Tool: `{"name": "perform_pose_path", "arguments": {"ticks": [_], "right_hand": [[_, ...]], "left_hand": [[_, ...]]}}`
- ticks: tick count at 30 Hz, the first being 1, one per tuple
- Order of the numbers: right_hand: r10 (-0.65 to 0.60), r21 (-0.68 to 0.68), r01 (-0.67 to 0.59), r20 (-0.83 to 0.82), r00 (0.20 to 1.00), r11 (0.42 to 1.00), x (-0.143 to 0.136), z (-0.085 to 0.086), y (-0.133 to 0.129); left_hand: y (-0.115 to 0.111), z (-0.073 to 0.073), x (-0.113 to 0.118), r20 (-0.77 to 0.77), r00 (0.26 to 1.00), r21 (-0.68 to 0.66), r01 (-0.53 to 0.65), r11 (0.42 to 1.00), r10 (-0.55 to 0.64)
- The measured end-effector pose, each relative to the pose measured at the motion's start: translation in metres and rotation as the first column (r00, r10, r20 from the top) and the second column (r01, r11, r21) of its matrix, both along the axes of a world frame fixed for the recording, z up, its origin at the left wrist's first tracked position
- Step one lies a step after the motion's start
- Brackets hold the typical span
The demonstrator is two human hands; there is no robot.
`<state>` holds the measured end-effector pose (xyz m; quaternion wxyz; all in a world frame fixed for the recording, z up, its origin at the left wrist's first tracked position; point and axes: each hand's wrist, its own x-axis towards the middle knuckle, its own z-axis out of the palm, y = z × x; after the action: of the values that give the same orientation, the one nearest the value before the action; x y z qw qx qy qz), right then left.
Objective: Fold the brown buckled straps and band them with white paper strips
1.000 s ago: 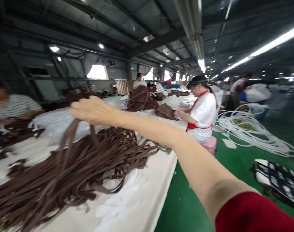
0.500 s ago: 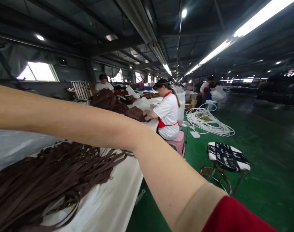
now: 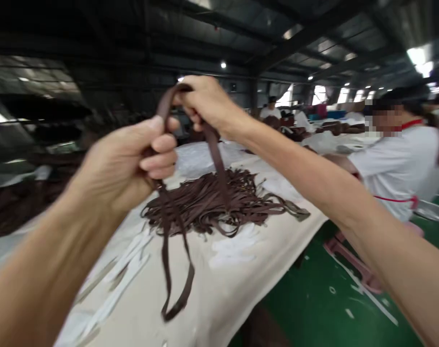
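A long dark brown strap (image 3: 215,156) runs between my two raised hands in the head view. My left hand (image 3: 132,154) is closed round it, fingers curled in, and a loop of the strap dangles below over the table. Slightly higher and farther right, my right hand (image 3: 205,101) grips the strap where it bends over; one length drops from beneath that hand. Behind and below both hands lies a heap of similar brown straps (image 3: 201,197) with small metal bits, spread on a cloth-covered table (image 3: 205,289).
White strips (image 3: 121,270) lie on the table's left part and a white piece (image 3: 233,246) near the heap. Clear plastic sheeting (image 3: 208,156) is behind the heap. A co-worker in a white shirt (image 3: 403,159) sits at the right by a pink stool (image 3: 356,260).
My view has swung left toward the strap heap. The arm that crossed the view has drawn back, and both hands now show, holding a brown strap.
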<state>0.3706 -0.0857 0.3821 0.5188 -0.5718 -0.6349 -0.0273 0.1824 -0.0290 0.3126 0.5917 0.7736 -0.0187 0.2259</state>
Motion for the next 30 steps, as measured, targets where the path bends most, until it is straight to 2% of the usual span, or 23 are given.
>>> {"name": "perform_pose_path", "arguments": {"ticks": [2, 4, 6, 9, 11, 12, 14, 17, 19, 21, 22, 24, 26, 30], "right_hand": [[0.037, 0.037, -0.037, -0.012, 0.999, 0.999, 0.015, -0.012, -0.006], [0.068, 0.034, -0.068, -0.003, 0.998, 0.997, 0.025, -0.027, -0.006], [0.089, 0.029, -0.088, -0.009, 0.996, 0.996, 0.023, -0.04, -0.002], [0.102, 0.036, -0.099, -0.09, 0.991, 0.994, 0.003, -0.053, 0.006], [0.105, 0.04, -0.1, -0.175, 0.979, 0.994, -0.01, -0.056, 0.006], [0.108, 0.043, -0.101, -0.219, 0.97, 0.994, -0.015, -0.057, 0.005], [0.114, 0.051, -0.103, -0.305, 0.946, 0.993, -0.023, -0.057, 0.003], [0.115, 0.067, -0.096, -0.403, 0.908, 0.993, -0.033, -0.056, 0.003], [0.1, 0.073, -0.075, -0.44, 0.892, 0.995, -0.04, -0.056, 0.006], [0.078, 0.066, -0.054, -0.459, 0.885, 0.996, -0.048, -0.055, 0.01], [0.07, 0.061, -0.048, -0.462, 0.884, 0.997, -0.052, -0.055, 0.013], [0.067, 0.054, -0.047, -0.464, 0.883, 0.997, -0.058, -0.055, 0.018], [0.076, 0.056, -0.056, -0.462, 0.884, 0.997, -0.064, -0.055, 0.022], [0.102, 0.07, -0.08, -0.442, 0.891, 0.994, -0.076, -0.051, 0.035]], "left_hand": [[-0.005, 0.0, 0.004, 0.03, 1.0, -0.199, 0.006, 0.98, 0.0], [-0.01, -0.01, 0.009, 0.057, 0.998, -0.334, 0.043, 0.942, -0.026], [-0.014, -0.018, 0.013, 0.092, 0.996, -0.36, 0.054, 0.931, -0.022], [-0.015, -0.029, 0.014, 0.168, 0.985, -0.393, 0.095, 0.915, -0.03], [-0.014, -0.047, 0.01, 0.165, 0.984, -0.423, 0.132, 0.897, -0.067], [-0.015, -0.061, 0.006, 0.143, 0.986, -0.437, 0.136, 0.889, -0.08], [-0.017, -0.099, -0.006, 0.078, 0.995, -0.45, 0.094, 0.888, -0.065], [-0.028, -0.166, -0.032, -0.031, 0.999, -0.429, -0.048, 0.902, 0.038], [-0.036, -0.205, -0.051, -0.1, 0.985, -0.435, -0.173, 0.884, 0.144], [-0.041, -0.234, -0.067, -0.139, 0.957, -0.433, -0.29, 0.854, 0.254], [-0.041, -0.244, -0.073, -0.15, 0.941, -0.424, -0.339, 0.84, 0.304], [-0.038, -0.255, -0.079, -0.161, 0.913, -0.386, -0.408, 0.827, 0.376], [-0.027, -0.258, -0.077, -0.152, 0.901, -0.324, -0.433, 0.841, 0.406], [-0.002, -0.252, -0.061, -0.093, 0.946, -0.268, -0.324, 0.907, 0.311]]}}
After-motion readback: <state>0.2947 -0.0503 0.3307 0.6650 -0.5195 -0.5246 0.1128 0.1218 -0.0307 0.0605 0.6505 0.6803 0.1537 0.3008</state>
